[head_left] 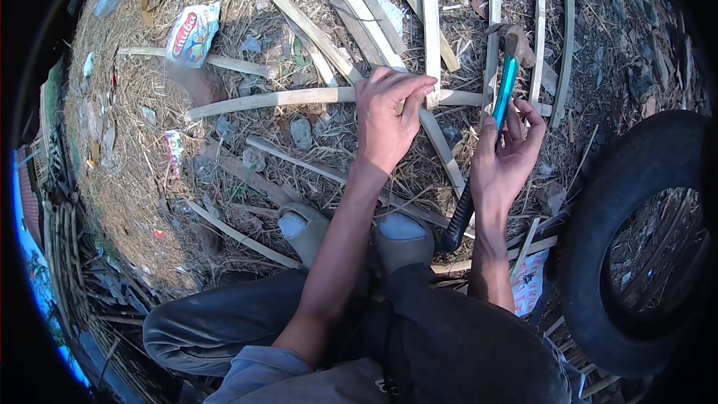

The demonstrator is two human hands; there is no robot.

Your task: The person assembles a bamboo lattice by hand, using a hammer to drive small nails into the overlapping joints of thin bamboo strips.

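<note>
Pale, matt split-bamboo strips — glossy teal-shafted hammer, black rubber grip.

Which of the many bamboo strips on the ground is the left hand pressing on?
The left hand presses the long horizontal bamboo strip where it crosses the others; it alone lies crosswise under the fingers.

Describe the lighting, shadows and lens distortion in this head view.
Head view: hard sunlight, bright on the bamboo strips and both forearms; left hand and right hand sharp; the teal-shafted hammer glints; strips bend toward the rim; black vignette corners; tyre dark.
</note>
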